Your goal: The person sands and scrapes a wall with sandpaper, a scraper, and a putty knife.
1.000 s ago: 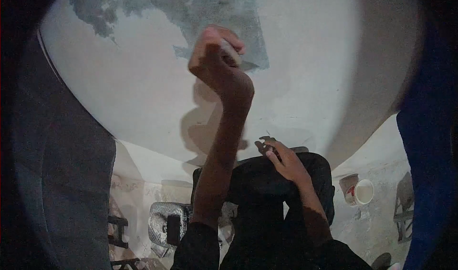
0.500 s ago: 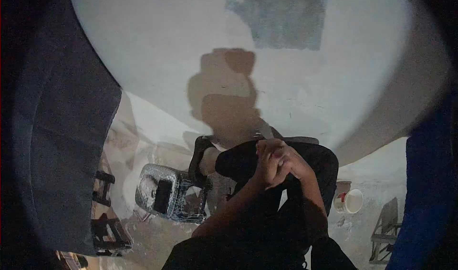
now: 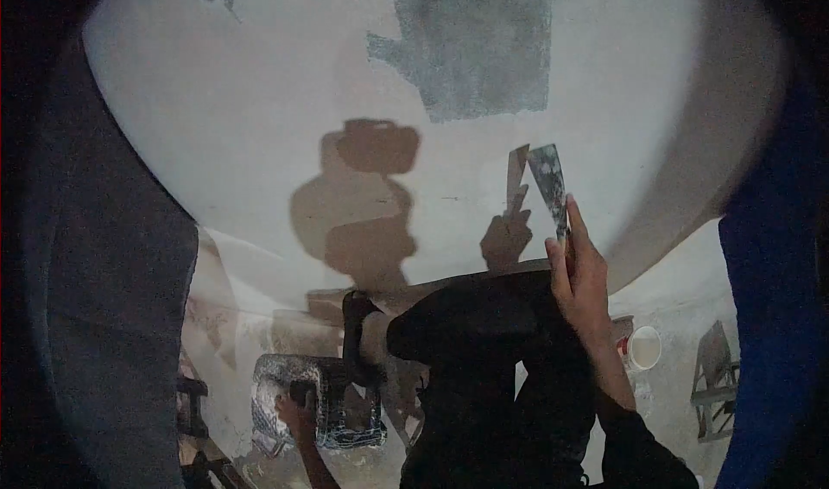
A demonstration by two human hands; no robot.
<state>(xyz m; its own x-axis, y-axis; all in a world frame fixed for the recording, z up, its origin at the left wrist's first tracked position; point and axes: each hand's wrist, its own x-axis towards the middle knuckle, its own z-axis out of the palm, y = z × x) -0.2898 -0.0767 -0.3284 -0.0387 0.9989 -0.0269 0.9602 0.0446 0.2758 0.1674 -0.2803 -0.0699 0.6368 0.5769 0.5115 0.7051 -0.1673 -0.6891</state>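
Observation:
My right hand (image 3: 587,283) is raised in front of the pale wall, closed round a putty knife (image 3: 547,178). Its blade points up and is smeared with light filler. Low on the left, my left hand (image 3: 298,418) reaches over a spattered stool (image 3: 350,437), fingers apart. Those fingers overlap a dark rectangular patch (image 3: 302,391) on the stool's top, partly hiding it. My bent leg in black trousers (image 3: 471,316) lies between the two hands.
The wall (image 3: 484,169) ahead bears a grey patch (image 3: 484,48) and my shadow. A white bucket (image 3: 644,348) stands on the floor at right, near a small stand (image 3: 715,394). Dark cloth (image 3: 121,290) hangs at left, blue cloth (image 3: 777,342) at right.
My hands were together over my leg and have parted. The right rose to the right with the putty knife; the left moved down and left to the stool. The view shifted slightly.

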